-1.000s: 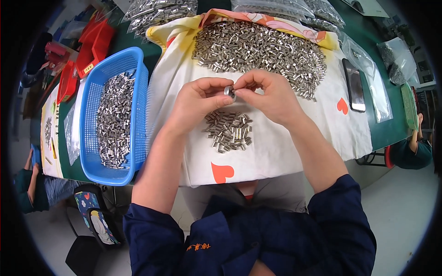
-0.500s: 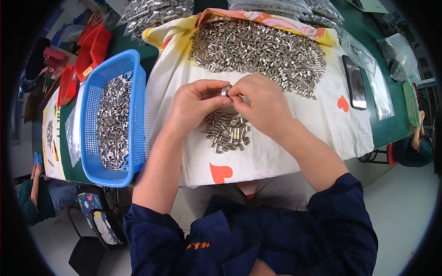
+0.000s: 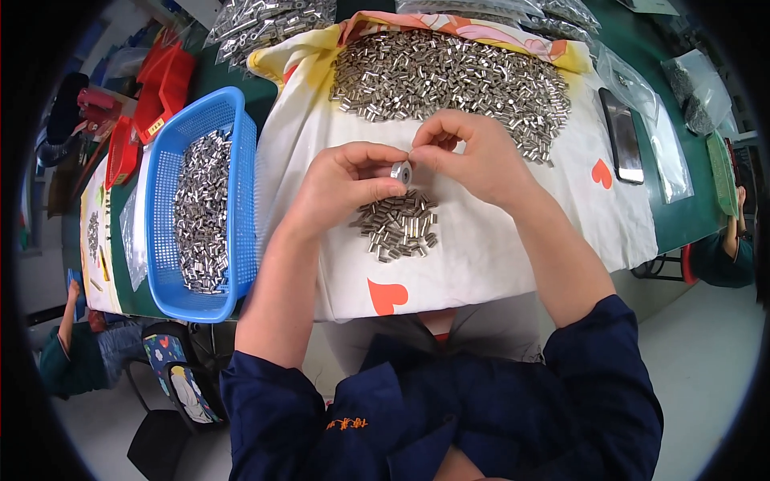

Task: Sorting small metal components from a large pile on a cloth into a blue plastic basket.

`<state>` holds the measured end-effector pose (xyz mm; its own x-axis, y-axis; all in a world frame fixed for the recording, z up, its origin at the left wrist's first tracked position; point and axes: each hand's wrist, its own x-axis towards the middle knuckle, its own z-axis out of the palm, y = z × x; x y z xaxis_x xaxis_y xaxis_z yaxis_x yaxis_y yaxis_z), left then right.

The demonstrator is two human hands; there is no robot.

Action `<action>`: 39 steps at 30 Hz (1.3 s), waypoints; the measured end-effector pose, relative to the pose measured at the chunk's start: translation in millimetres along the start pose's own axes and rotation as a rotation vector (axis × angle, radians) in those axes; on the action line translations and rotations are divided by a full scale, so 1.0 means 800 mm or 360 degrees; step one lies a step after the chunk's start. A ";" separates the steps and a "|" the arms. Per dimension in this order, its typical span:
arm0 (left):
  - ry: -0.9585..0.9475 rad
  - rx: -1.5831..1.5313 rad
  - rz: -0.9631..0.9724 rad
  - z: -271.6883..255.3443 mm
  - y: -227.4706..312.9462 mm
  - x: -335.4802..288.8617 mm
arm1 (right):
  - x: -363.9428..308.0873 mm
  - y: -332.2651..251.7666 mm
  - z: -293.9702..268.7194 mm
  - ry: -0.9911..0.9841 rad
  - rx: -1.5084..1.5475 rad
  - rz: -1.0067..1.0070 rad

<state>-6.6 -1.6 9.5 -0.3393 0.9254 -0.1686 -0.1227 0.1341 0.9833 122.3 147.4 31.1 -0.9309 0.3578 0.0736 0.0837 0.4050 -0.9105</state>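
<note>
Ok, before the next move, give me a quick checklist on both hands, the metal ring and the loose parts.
1. Left hand grips the metal ring between thumb and fingers: ok.
2. Right hand holds a part: cannot tell; its fingertips are pinched together beside the ring, with any part too small or hidden.
3. Small pile of metal pins lies on the cloth close below the hands: ok.
4. Large pile of metal pins lies on the cloth beyond the hands: ok.
5. Blue basket stands upright at the left: ok.

Metal ring [image 3: 401,172] in L hand [image 3: 343,180], R hand [image 3: 475,160] just beside.
</note>
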 end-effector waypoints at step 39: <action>0.0312 -0.1131 0.0571 -0.037 -0.016 0.019 | -0.005 0.023 0.052 -0.0148 -0.0454 -0.0741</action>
<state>-37.4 -0.1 -7.9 -0.6194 0.7816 0.0744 -0.5150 -0.4760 0.7129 113.0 118.3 -3.2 -0.9188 0.0159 0.3944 -0.2635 0.7192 -0.6429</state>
